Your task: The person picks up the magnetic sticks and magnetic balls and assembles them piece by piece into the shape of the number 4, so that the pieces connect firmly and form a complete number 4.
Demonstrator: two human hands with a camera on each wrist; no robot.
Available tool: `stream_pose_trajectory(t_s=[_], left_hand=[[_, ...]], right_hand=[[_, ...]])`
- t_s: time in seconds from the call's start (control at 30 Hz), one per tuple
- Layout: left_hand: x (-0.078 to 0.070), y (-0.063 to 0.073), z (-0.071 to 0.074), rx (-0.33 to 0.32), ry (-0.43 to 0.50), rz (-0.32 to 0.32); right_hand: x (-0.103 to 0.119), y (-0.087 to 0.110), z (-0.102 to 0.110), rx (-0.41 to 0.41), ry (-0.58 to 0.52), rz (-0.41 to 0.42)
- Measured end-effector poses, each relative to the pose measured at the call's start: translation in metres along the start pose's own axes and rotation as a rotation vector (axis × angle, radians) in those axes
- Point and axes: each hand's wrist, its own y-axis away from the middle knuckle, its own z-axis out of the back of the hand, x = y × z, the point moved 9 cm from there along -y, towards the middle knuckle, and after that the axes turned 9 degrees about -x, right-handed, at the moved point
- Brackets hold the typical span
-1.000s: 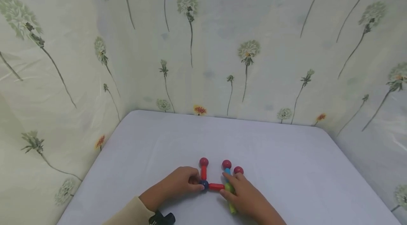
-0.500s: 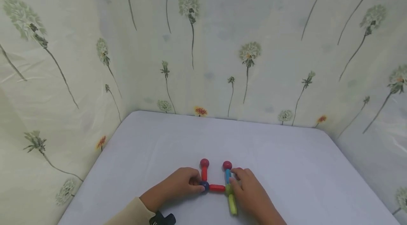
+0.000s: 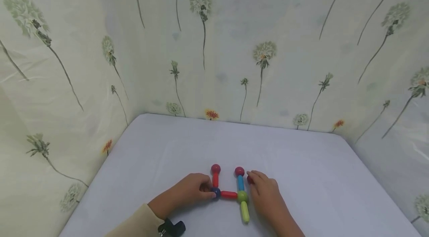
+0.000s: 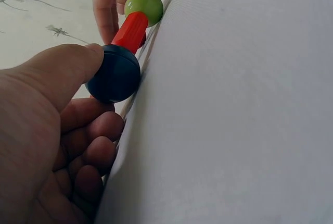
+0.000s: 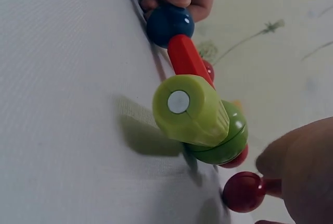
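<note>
My left hand (image 3: 194,188) pinches a dark blue magnetic ball (image 4: 114,73) between thumb and fingers. From that ball a red stick (image 3: 215,180) runs away to a red ball (image 3: 216,169), and another red stick (image 3: 229,194) runs right to a green ball (image 3: 242,196). A blue stick (image 3: 240,183) topped by a red ball (image 3: 239,171) and a yellow-green stick (image 3: 245,213) meet the green ball. My right hand (image 3: 268,194) holds a separate red ball (image 5: 243,191) by the fingertips, right of the blue stick. A narrow reddish part behind this ball is partly hidden by the thumb.
The joined pieces lie near the front of a white-covered table (image 3: 167,136). A cloth with dandelion print (image 3: 228,43) hangs behind it and along both sides. A black device (image 3: 171,227) is strapped at my left wrist, below a beige sleeve (image 3: 140,220).
My right hand has drawn away from the green ball and yellow-green stick, moving right, uncovering them. Its fingers are now round the separate red ball. My left hand keeps its pinch.
</note>
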Motion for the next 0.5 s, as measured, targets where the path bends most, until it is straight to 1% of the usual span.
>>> stream_pose_trajectory(t_s=[0.1,0.33,0.5], left_hand=[[0.0,0.0,-0.001,0.009,0.006,0.01],[0.002,-0.001,-0.001,0.011,0.014,0.027],[0.0,0.0,-0.001,0.008,0.019,0.02]], right_hand=[[-0.003,0.0,-0.002,0.011,0.027,-0.017],[-0.013,-0.002,-0.005,0.025,0.01,-0.072],[-0.015,-0.001,-0.004,0.089,0.011,-0.068]])
